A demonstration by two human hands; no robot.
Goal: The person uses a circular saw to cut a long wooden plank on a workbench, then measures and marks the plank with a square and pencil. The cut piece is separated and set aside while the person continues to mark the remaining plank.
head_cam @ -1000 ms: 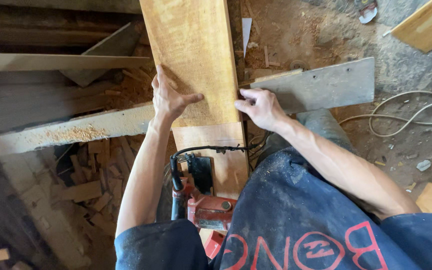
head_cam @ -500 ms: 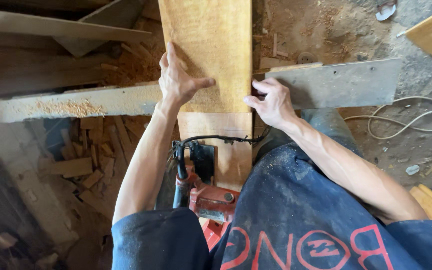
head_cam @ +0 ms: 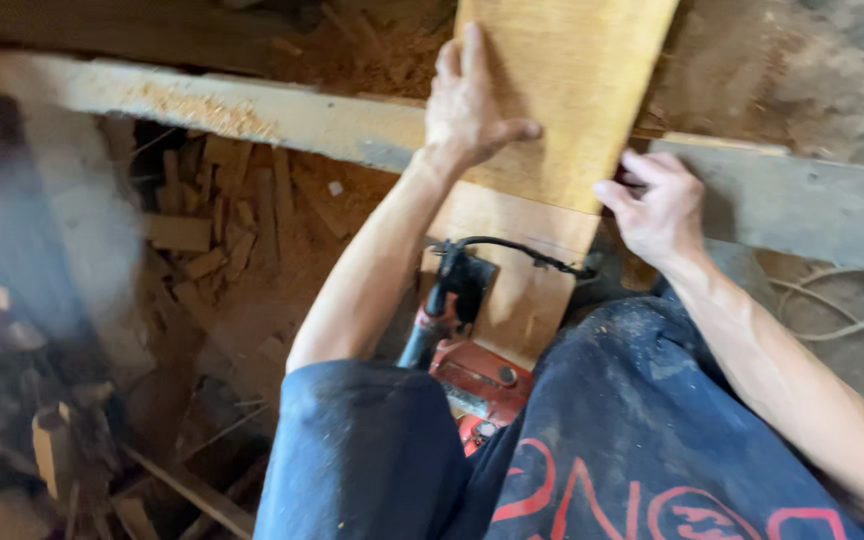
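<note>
The view has swung left since half a second ago, showing more scrap-littered dirt floor (head_cam: pixel 212 300). The left hand (head_cam: pixel 467 110) lies flat, fingers spread, on the wide yellowish wooden plank (head_cam: pixel 562 90) crossing a pale beam (head_cam: pixel 252 115). The right hand (head_cam: pixel 657 205) grips the plank's right edge, with a red power tool (head_cam: pixel 472 375) below.

Plank (head_cam: pixel 562 90) across beam (head_cam: pixel 252 110); power tool (head_cam: pixel 472 350) below plank; wood scraps (head_cam: pixel 202 240) left.

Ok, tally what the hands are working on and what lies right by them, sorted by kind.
Hands: 2, left hand flat on the plank, right hand at its edge
Wide orange-brown plank: 1
Pale cross beam under the plank: 1
Grey board: 1
Red power tool with black cord: 1
Total: 6
</note>
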